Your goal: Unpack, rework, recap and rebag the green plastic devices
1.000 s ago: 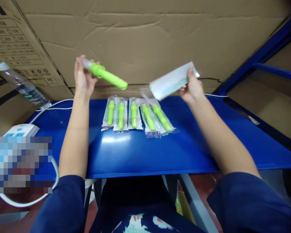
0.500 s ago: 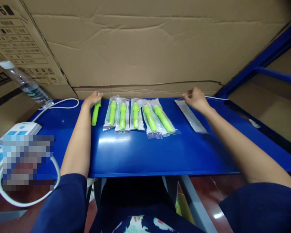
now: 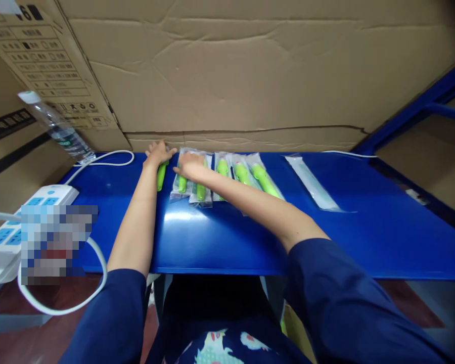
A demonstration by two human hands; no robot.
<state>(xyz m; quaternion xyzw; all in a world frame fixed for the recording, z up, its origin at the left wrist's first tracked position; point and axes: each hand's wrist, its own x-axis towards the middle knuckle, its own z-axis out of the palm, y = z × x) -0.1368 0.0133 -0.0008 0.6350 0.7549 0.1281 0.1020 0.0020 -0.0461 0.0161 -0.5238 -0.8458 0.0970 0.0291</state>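
Near the back edge of the table, my left hand point(image 3: 159, 153) is open with its fingers spread. It rests over the top of a bare bright-green handled tool point(image 3: 161, 178), whose upper part is hidden. My right hand point(image 3: 190, 166) reaches across to the left, over the two leftmost clear-wrapped green tools point(image 3: 200, 192). Its thumb stands apart from the fingers, which are partly hidden and blurred, and nothing shows in it. More wrapped green tools, one a tilted green tool point(image 3: 265, 179), lie in the row, partly behind my right forearm. Farther right is a flat clear packet with a pale strip point(image 3: 313, 184).
A white power strip point(image 3: 62, 194) with a looped white cable point(image 3: 100, 278) sits at the left. Behind it a plastic bottle point(image 3: 62, 132) leans against cardboard. A cardboard wall point(image 3: 227, 76) closes the back of the blue table point(image 3: 220, 242), and a blue metal frame point(image 3: 413, 108) stands right.
My right hand has left the flat packet at the right and swung left over the wrapped tools. My left hand has spread its fingers over the bare green tool. The view has shifted slightly.
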